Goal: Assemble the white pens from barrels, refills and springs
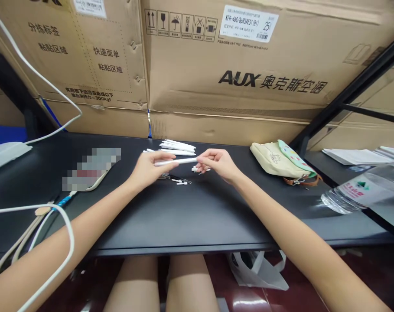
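Note:
A white pen barrel (180, 161) is held level above the black table (183, 212), one end in each hand. My left hand (149, 168) pinches its left end. My right hand (218, 164) pinches its right tip with curled fingers. Just below the hands lie a few small pen parts (180, 180), dark refills and white caps. Behind the hands a pile of white pen barrels (177, 147) rests on the table.
Large cardboard boxes (236, 65) wall off the back of the table. A beige pouch (283, 162) lies to the right, a plastic water bottle (362, 190) lies at the right edge. White cables (37, 216) and a flat blurred object (91, 169) lie at the left.

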Tool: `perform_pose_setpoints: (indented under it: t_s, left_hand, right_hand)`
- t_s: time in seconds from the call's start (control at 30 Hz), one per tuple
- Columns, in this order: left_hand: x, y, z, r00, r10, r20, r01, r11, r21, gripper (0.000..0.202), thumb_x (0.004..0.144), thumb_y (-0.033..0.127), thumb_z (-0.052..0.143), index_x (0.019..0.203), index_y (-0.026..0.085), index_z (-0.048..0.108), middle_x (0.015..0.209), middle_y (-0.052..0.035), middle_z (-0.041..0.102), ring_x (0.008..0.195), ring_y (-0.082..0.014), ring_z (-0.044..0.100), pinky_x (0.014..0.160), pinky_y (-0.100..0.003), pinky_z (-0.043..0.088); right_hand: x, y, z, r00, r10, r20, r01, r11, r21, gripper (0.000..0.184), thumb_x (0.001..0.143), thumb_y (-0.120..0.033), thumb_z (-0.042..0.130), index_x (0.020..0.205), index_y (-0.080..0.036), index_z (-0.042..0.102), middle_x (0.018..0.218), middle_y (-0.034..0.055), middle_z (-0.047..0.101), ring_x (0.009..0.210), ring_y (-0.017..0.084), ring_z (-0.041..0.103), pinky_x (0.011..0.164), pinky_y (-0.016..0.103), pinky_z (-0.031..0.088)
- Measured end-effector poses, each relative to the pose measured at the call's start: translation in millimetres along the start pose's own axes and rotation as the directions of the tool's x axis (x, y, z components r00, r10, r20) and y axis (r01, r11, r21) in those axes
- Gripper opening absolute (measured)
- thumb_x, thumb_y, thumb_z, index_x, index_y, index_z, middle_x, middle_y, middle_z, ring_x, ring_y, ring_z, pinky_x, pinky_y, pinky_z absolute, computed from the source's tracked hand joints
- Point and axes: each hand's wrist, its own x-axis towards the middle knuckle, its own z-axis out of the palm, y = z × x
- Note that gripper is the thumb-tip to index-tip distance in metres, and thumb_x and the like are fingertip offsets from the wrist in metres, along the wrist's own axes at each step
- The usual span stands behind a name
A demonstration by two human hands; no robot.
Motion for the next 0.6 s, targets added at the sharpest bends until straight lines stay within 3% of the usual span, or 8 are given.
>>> perform_pose_setpoints:
  t_s: [0.1,0.23,0.4,0.6]
  left_hand:
    - [5.9,-0.8,-2.3,0.97,-0.179,-0.164,0.119,0.939,-0.324,0.033,0.058,0.022,0.079,0.087,0.012,0.066,0.078,-0.0049,0.068,0.075,-0.0165,0.065,0.069,-0.027,0.054]
    - [10.0,-4.8,-0.2,0.921,-0.327,-0.214,0.156,0.809,-0.567,0.032,0.065,0.01,0.072,0.093,0.016,0.058,0.078,-0.0025,0.067,0.076,-0.0129,0.065,0.074,-0.027,0.054]
    - [8.0,-5.1,5.6,0.913,-0.328,-0.241,0.113,0.773,-0.624,0.021,0.067,0.01,0.07,0.082,0.015,0.057,0.079,-0.0017,0.066,0.075,-0.0115,0.064,0.077,-0.028,0.053]
    - [6.8,-7.5,7.4,0.898,-0.326,-0.296,0.094,0.8,-0.593,0.019,0.07,0.014,0.07,0.086,0.012,0.062,0.079,-0.0035,0.067,0.073,-0.0115,0.065,0.077,-0.028,0.053]
  right_hand:
    - [-6.4,5.4,13.3,0.986,-0.145,-0.088,0.139,0.988,-0.073,0.035,0.068,-0.049,0.071,0.074,-0.016,0.061,0.067,0.0054,0.069,0.059,0.016,0.065,0.056,0.028,0.054]
    - [-17.5,11.7,32.2,0.913,-0.392,-0.111,0.32,0.859,-0.401,0.028,0.076,-0.047,0.063,0.075,-0.019,0.065,0.071,0.005,0.069,0.062,0.016,0.064,0.065,0.031,0.055]
    - [-19.9,15.3,37.2,0.822,-0.557,-0.118,0.388,0.7,-0.599,0.024,0.083,-0.04,0.055,0.081,-0.02,0.068,0.072,0.0052,0.069,0.062,0.017,0.062,0.066,0.032,0.054]
    - [-19.7,18.0,43.5,0.82,-0.57,-0.05,0.426,0.666,-0.613,0.022,0.084,-0.037,0.054,0.079,-0.021,0.068,0.073,0.0054,0.07,0.063,0.017,0.064,0.065,0.031,0.053]
